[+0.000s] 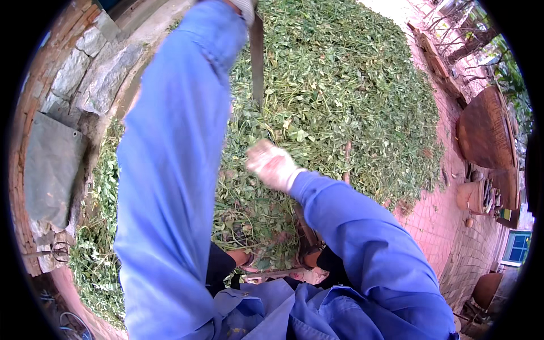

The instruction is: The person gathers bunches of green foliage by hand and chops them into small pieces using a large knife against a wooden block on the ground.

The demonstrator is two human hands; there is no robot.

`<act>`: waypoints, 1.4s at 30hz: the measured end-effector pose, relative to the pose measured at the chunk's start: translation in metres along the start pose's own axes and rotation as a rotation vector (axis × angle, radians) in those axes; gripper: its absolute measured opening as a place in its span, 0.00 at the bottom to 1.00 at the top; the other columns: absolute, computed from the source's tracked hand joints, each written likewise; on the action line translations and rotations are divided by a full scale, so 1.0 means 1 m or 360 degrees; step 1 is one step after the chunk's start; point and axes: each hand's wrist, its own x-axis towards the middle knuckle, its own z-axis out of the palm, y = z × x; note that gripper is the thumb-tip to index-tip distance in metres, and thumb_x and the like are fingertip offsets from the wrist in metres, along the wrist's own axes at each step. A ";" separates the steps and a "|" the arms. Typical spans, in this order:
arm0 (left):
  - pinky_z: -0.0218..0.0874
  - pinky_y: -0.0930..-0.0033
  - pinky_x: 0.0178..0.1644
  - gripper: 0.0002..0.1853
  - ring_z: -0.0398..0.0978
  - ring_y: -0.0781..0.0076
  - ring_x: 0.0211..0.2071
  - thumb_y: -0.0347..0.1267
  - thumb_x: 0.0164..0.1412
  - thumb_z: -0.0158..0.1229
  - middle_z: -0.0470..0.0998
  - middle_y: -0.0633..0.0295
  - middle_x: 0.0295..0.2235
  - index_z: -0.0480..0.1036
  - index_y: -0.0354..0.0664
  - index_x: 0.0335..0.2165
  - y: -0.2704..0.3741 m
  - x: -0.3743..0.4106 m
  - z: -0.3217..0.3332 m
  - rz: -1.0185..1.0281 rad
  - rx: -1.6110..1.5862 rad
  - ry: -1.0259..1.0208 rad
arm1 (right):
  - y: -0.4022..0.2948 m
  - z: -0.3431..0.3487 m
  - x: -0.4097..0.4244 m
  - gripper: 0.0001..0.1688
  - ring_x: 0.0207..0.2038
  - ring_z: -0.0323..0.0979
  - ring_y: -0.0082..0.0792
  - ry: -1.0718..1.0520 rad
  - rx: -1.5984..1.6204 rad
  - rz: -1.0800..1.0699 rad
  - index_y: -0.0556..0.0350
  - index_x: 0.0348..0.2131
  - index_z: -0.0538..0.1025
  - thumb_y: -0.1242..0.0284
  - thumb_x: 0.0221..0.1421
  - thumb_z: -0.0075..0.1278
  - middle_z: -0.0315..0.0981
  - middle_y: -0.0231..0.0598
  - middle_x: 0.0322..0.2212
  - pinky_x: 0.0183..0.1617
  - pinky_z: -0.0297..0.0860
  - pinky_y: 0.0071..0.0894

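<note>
My left arm reaches to the top edge, where my gloved left hand (245,9) is partly cut off by the frame. It grips the upper end of a long, dark metal blade (257,63), whose lower end points down into a broad heap of chopped green leaves and stems (340,85). Below the blade, my right hand (274,165), in a pale, stained glove, is bent into a loose fist just over the greens. It is blurred, and whether it holds stems is hidden. A wooden piece (306,231) lies partly buried near my feet.
A stone wall (70,74) with a grey-green sheet (53,165) stands left, above more leafy stems (95,272). A thin stick (347,161) pokes from the heap. At right are reddish paving (433,229), a large brown basin (484,129), a clay pot (471,195) and bare branches (471,46).
</note>
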 end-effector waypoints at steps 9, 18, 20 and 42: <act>0.55 0.70 0.12 0.05 0.63 0.76 0.09 0.28 0.58 0.58 0.66 0.70 0.13 0.73 0.44 0.25 -0.022 0.002 0.001 0.0053 -0.0188 -0.0144 | 0.210 0.067 -0.141 0.26 0.56 0.73 0.35 -0.0882 0.0910 0.1620 0.42 0.63 0.67 0.66 0.68 0.47 0.66 0.41 0.61 0.62 0.68 0.36; 0.54 0.70 0.12 0.10 0.62 0.75 0.08 0.29 0.59 0.56 0.64 0.69 0.11 0.70 0.44 0.21 -0.010 -0.012 -0.003 0.0132 -0.0249 -0.0223 | 0.109 0.019 0.019 0.51 0.59 0.68 0.43 0.0172 0.1548 0.1073 0.45 0.63 0.66 0.46 0.46 0.66 0.68 0.43 0.58 0.65 0.63 0.44; 0.54 0.70 0.12 0.12 0.62 0.75 0.08 0.29 0.60 0.56 0.64 0.69 0.11 0.70 0.44 0.20 -0.006 -0.016 0.006 0.0141 -0.0097 -0.0181 | 0.099 0.024 0.041 0.46 0.58 0.69 0.41 0.0079 0.1440 0.1316 0.44 0.59 0.71 0.45 0.45 0.66 0.70 0.38 0.56 0.61 0.64 0.45; 0.64 0.69 0.28 0.04 0.73 0.74 0.22 0.28 0.46 0.61 0.77 0.65 0.19 0.77 0.39 0.24 -0.023 -0.006 0.004 0.0222 0.0133 0.0168 | 0.042 0.014 -0.085 0.22 0.50 0.79 0.50 -0.0765 0.1376 0.0615 0.54 0.45 0.83 0.59 0.64 0.48 0.80 0.51 0.46 0.53 0.74 0.46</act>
